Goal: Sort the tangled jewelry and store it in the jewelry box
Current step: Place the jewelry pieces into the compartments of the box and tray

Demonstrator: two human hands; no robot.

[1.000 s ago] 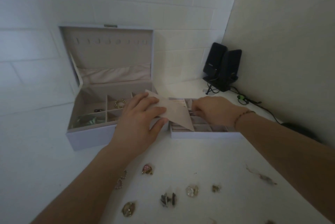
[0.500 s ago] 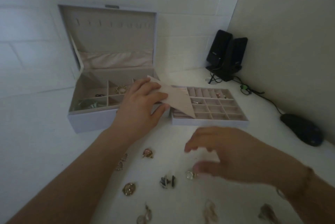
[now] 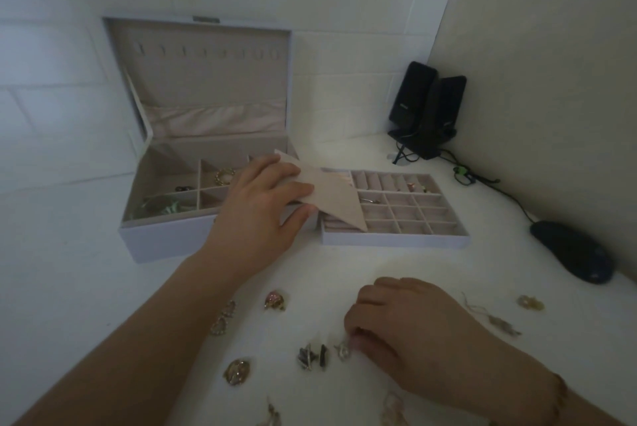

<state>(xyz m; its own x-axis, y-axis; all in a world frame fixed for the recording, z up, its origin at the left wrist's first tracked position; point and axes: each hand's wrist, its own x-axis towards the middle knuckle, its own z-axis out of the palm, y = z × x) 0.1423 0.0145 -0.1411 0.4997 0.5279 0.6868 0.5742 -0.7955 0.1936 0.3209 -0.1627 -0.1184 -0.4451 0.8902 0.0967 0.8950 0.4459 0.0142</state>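
The jewelry box (image 3: 165, 236) was a pale, smooth-sided rectangle with its lid propped upright, lined in matte pinkish-beige fabric, a gathered pocket across the lid and a row of small hooks above it. Its base was split into square compartments, one holding a gold ring (image 3: 225, 177), another something green. Just right of it stood a shallow tray (image 3: 396, 239) of the same lining, divided into a grid of small cells with ring rolls along the back. The left hand (image 3: 256, 215) lay over the box's front right corner, its grip closed on a stiff beige triangular flap (image 3: 334, 198) pinched between fingers and thumb, the flap's point reaching over the tray. The right hand (image 3: 410, 325) rested low on the counter (image 3: 103, 288), its curled grip pinching a small pale earring (image 3: 343, 350) at the fingertips. Loose pieces were scattered near it: a dark cluster (image 3: 312, 356), a round gold piece (image 3: 237, 370), a pink stone (image 3: 275, 300), a thin chain (image 3: 496, 320). The counter was white and matte, set into a corner of white painted brick and a plain beige wall. Two glossy black speakers (image 3: 425, 108) stood at the back, and a dark rounded mouse (image 3: 572, 255) lay at the right.
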